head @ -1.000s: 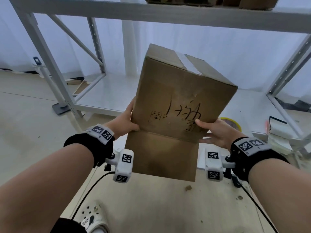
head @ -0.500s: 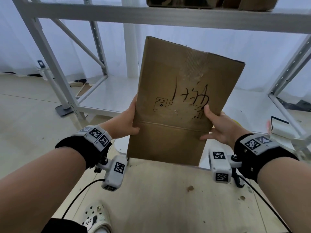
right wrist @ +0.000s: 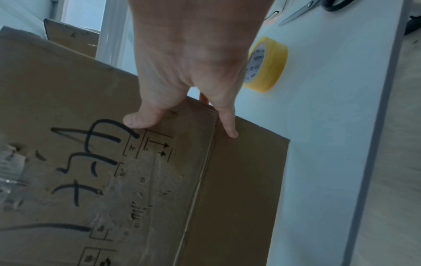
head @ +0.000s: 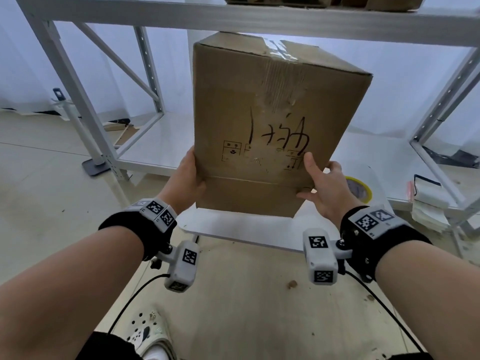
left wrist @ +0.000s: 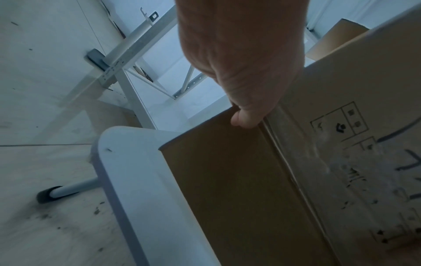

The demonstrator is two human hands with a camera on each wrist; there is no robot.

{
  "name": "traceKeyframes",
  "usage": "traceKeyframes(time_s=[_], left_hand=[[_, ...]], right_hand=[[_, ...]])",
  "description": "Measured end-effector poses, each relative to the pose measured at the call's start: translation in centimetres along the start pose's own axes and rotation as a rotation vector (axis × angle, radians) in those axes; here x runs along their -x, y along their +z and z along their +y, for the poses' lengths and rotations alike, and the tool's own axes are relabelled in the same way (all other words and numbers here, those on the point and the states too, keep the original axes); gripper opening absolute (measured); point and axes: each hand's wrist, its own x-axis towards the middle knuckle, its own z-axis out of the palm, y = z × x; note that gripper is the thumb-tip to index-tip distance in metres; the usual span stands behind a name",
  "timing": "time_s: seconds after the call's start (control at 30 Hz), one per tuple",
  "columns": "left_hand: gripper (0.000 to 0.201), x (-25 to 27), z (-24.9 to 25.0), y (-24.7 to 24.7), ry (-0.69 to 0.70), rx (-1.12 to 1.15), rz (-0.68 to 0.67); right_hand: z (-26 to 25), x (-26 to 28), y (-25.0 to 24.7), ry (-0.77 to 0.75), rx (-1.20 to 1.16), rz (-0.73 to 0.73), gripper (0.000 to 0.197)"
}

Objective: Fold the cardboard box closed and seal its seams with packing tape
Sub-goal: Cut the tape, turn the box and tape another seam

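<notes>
Cardboard box (head: 265, 126), frame centre, is standing with its long axis upright above the white table (head: 233, 229). Left hand (head: 185, 181) and right hand (head: 323, 187) are gripping its lower edges from either side, equally near; tape roll (head: 359, 189) is lying lower right.

Head downward; wrists close on box (head: 262, 131)

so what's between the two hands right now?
The cardboard box. The left hand grips its left edge and the right hand its right edge; the head view shows this best.
</notes>
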Motion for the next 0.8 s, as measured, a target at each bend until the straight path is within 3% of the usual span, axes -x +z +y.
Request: traceKeyframes(time_s=[0.13,0.27,0.33,0.43,0.57,0.67,0.8], left_hand=[[0.081,-0.5,-1.6,0.7,-0.174,0.189,-0.046],[0.081,-1.4,-2.0,0.4,-0.354,0.463,-0.071],[0.080,-1.7,-1.6,0.5,-0.366,0.486,-0.056],[0.071,-1.8,-1.8,0.7,-0.330,0.322,-0.004],[0.041,-1.2,-1.4,1.5,-0.260,0.054,0.137],[0.026,-0.8,-1.6,2.5,-0.259,0.112,0.203],[0.029,-0.9,-2.1,1.6,-0.354,0.305,0.077]], right_hand=[[0.3,-1.3,-0.1,0.092,0.100,-0.060,0.069],[1.7,-2.2,0.6,0.190,0.091,-0.057,0.069],[2.6,-2.4,1.2,0.166,0.075,-0.035,0.058],[2.8,-2.8,1.4,0.075,0.047,0.012,0.040],[2.4,-3.1,1.1,-0.018,0.092,0.014,0.031],[2.7,-3.1,0.5,-0.002,0.180,0.015,0.036],[2.4,-3.0,-0.4,0.030,0.231,0.016,0.036]])
